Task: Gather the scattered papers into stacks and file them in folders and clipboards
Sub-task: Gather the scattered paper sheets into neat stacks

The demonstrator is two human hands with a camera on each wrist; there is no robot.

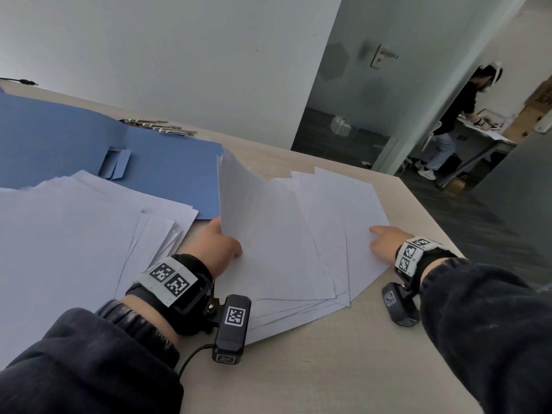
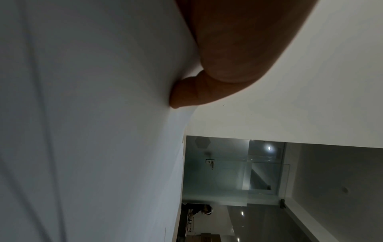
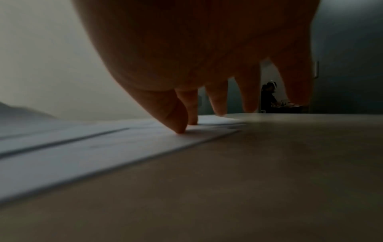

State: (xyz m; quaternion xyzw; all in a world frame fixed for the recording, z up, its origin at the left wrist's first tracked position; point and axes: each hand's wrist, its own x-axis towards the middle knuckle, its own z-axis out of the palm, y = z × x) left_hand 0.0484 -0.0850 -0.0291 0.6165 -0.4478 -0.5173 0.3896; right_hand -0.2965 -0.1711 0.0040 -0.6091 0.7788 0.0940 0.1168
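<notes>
A fanned spread of white papers (image 1: 298, 234) lies on the light wooden table (image 1: 343, 354) between my hands. My left hand (image 1: 222, 243) pinches the left edge of the top sheets and lifts that side up; the left wrist view shows my thumb (image 2: 186, 95) pressed against the raised sheet (image 2: 93, 131). My right hand (image 1: 383, 239) lies on the right edge of the spread, fingers straight, with its fingertips (image 3: 180, 127) pressing the paper (image 3: 103, 147) down. An open blue folder (image 1: 89, 150) lies at the back left. A second loose pile of papers (image 1: 68, 228) covers the left.
Metal clips (image 1: 158, 127) lie behind the folder by the white wall. The table's right edge (image 1: 424, 204) drops to a dark carpet. A glass door (image 1: 373, 85) stands beyond, and a person (image 1: 454, 121) works at another table in the far room.
</notes>
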